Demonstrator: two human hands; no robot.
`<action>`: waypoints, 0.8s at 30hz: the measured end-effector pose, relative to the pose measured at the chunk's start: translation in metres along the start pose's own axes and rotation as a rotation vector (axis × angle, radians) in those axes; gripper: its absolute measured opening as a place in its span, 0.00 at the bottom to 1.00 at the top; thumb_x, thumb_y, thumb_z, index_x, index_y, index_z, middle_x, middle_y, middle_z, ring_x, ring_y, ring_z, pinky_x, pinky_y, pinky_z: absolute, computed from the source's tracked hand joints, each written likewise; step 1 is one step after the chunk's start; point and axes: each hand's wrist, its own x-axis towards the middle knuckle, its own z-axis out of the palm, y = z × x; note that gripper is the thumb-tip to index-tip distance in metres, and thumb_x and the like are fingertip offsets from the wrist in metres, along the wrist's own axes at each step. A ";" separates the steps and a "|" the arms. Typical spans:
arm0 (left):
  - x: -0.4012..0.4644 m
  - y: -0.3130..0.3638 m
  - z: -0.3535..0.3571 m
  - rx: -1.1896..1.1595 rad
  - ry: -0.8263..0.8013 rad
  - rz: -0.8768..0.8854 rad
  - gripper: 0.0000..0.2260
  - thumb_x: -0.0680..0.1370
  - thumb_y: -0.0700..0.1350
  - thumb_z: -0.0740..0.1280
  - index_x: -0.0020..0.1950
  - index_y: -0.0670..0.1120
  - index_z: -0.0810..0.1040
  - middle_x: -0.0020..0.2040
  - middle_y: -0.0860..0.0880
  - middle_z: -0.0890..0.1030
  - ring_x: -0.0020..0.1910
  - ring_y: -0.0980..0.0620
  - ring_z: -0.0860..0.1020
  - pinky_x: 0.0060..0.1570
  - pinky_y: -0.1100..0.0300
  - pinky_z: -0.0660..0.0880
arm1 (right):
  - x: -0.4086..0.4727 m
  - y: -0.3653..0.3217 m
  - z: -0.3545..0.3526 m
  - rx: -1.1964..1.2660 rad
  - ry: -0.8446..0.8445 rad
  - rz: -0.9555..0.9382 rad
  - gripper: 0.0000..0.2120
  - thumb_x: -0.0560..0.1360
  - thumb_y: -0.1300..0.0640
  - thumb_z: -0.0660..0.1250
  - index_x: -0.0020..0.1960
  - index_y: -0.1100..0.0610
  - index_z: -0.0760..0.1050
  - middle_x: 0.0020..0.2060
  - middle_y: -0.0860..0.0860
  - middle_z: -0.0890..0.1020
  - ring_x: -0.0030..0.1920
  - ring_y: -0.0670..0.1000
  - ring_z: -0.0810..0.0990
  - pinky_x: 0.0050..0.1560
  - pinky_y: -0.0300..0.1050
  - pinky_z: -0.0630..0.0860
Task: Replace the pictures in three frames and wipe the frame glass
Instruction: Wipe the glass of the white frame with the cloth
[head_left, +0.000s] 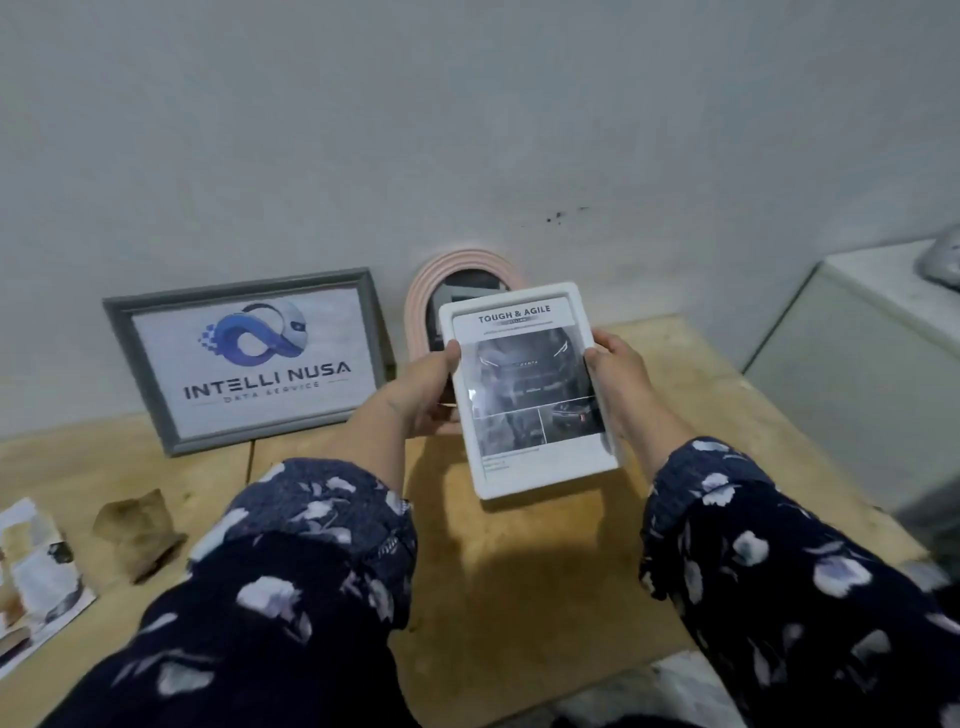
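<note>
- sleeves in dark floral print fill the near edge, both arms reaching forward over the wooden worktop.
- off to the near left, loose printed pictures lie flat, and a crumpled brown cloth sits just beside them.
- left hand grips the left edge of the white frame, fingers curled behind, thumb on the front.
- right hand clamps the right edge likewise; frame held up off the worktop, tilted, its print reading "tough & agile".
- further back, grey frame with a logo picture leans on the wall.
- pink oval frame stands behind the white one, partly hidden.
</note>
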 end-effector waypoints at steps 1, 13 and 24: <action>0.006 0.008 0.017 -0.003 -0.030 -0.006 0.21 0.82 0.59 0.54 0.52 0.45 0.77 0.39 0.46 0.80 0.34 0.49 0.79 0.35 0.56 0.79 | 0.008 -0.004 -0.016 0.008 0.019 -0.011 0.18 0.78 0.64 0.53 0.60 0.48 0.73 0.48 0.53 0.80 0.40 0.53 0.79 0.31 0.45 0.80; 0.092 0.048 0.156 -0.473 -0.245 0.038 0.43 0.72 0.76 0.47 0.53 0.40 0.81 0.44 0.40 0.78 0.42 0.44 0.78 0.53 0.49 0.75 | 0.108 -0.004 -0.126 0.141 0.026 -0.027 0.20 0.80 0.65 0.53 0.64 0.46 0.69 0.53 0.53 0.79 0.48 0.51 0.80 0.50 0.52 0.79; 0.141 0.056 0.194 -0.438 -0.061 0.178 0.35 0.78 0.68 0.45 0.54 0.45 0.82 0.47 0.41 0.85 0.46 0.43 0.84 0.48 0.52 0.77 | 0.165 0.013 -0.128 0.139 0.007 0.008 0.20 0.77 0.67 0.51 0.59 0.45 0.66 0.40 0.53 0.81 0.38 0.52 0.80 0.41 0.51 0.79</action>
